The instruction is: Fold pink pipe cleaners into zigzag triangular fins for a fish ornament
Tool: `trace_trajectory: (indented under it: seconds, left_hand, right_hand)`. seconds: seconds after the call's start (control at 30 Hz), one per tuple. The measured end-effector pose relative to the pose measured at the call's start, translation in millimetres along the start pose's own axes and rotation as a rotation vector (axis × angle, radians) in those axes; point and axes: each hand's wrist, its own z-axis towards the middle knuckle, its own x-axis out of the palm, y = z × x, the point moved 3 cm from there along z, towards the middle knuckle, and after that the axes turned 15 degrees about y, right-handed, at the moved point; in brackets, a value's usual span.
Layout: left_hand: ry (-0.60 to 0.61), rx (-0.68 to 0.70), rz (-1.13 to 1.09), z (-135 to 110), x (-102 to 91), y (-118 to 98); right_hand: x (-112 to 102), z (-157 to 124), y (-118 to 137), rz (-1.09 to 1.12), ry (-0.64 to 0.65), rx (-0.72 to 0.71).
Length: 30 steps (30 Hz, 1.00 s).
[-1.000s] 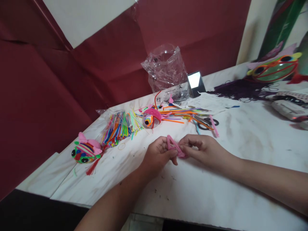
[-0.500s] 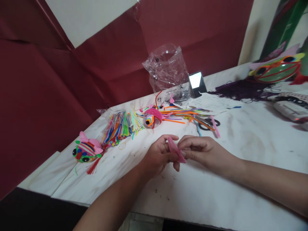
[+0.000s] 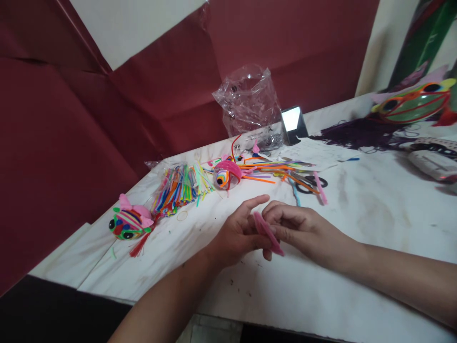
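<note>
A flat pink fuzzy piece, which looks bent from pipe cleaner, is held between both hands above the table. My left hand pinches its lower part with the thumb and lower fingers, while the index finger stretches away. On its other side, my right hand grips the edge with thumb and fingertips. Beyond the hands lies a clear ball with a pink fuzzy cap and a ringed eye. To the left sits a colourful fish-like figure with pink fins and a red tassel.
Bundled pipe cleaners lie left of centre. Loose orange strips, scissors and a pink strip are beyond my right hand. A clear plastic bag and a phone stand behind. Purple strings lie at right.
The pink piece has tilted and shifted slightly down and right, showing more of its flat side. My left index finger has straightened away from it.
</note>
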Motion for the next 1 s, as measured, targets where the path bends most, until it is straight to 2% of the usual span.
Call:
trace_trajectory:
  seconds: [0.2,0.4,0.5,0.6,0.7,0.77,0.93,1.0]
  left_hand:
    - [-0.042,-0.092,0.044,-0.1,4.4,-2.0]
    - [-0.029,-0.079,-0.037,1.9,1.7,1.2]
    - [-0.076,-0.049,-0.051,3.0,-2.2,1.2]
    - [-0.177,-0.025,0.028,2.9,-6.6,-0.7]
    - [-0.285,-0.048,0.144,1.2,-9.2,-2.0]
    - [-0.308,-0.078,0.188,0.2,-9.1,-1.8]
    - [-0.313,-0.083,0.169,-0.1,-8.2,-0.5]
    - [-0.339,-0.062,0.151,0.1,-9.7,-0.4]
  right_hand:
    - [-3.0,-0.4,-2.1,-0.002,0.066,0.131]
    - [-7.7,0.0,1.7,-0.074,0.107,0.094]
    - [-11.3,0.1,3.5,-0.193,0.081,0.09]
    - [-14.3,0.4,0.5,-0.252,0.042,0.149]
    - [-18.5,-0.5,-5.3,-0.233,-0.099,0.183]
    - [-20.2,-1.5,-7.4,-0.236,-0.169,0.135]
    - [-18.9,-2.9,-5.2,-0.512,-0.127,0.051]
    - [-19.5,-2.9,-4.5,-0.532,-0.139,0.047]
